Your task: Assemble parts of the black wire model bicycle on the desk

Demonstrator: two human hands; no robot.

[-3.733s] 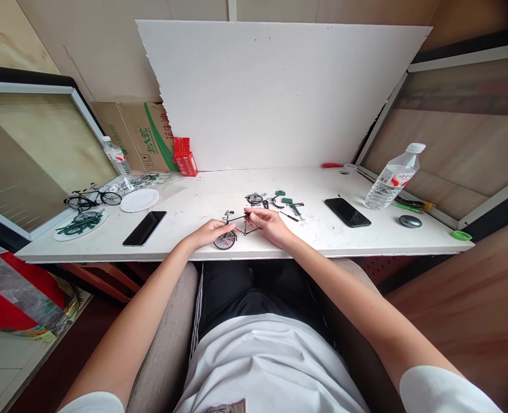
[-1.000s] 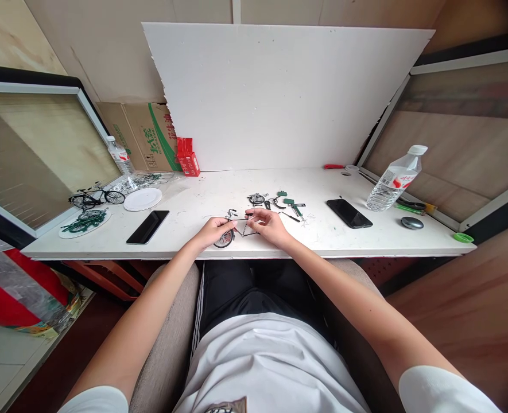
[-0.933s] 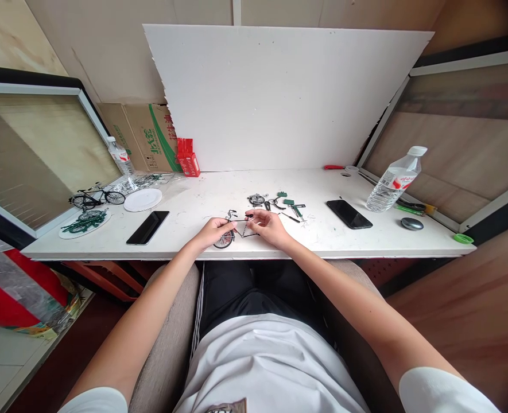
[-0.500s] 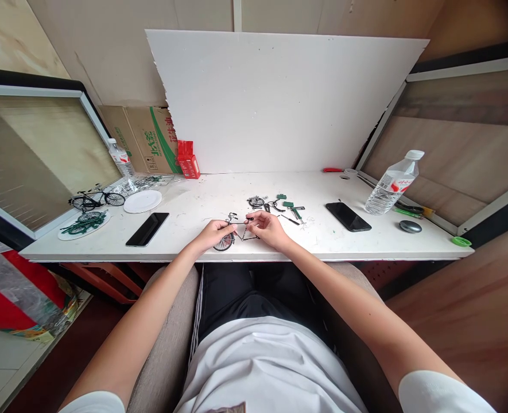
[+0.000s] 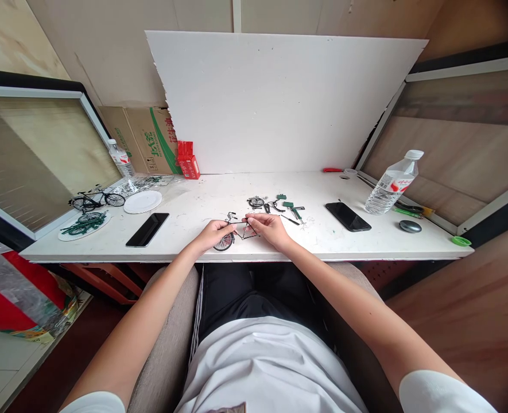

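A partly built miniature bicycle [image 5: 224, 242] is held upright over the front of the white table, its front wheel on the left and handlebars above. My left hand [image 5: 214, 232] is closed on its front end, thumb and fingers pinching the frame behind the handlebars. My right hand [image 5: 268, 228] pinches the top of the frame where a seat would sit; a small dark piece there is mostly hidden by the fingertips. No rear wheel shows on the frame. Just beyond my hands lie loose parts: a small black wheel [image 5: 256, 202] and green plastic pieces [image 5: 297, 212].
Phones lie left [image 5: 147, 229] and right [image 5: 348, 217]. A finished miniature bicycle [image 5: 96, 199] stands at the far left by a white plate [image 5: 142, 202] and a plate of green parts [image 5: 85, 223]. A water bottle [image 5: 394, 183] and a grey oval object [image 5: 410, 226] are at the right.
My right fingers have shifted slightly left and down onto the top of the frame, covering the small black piece that showed before. The left hand stays in place.
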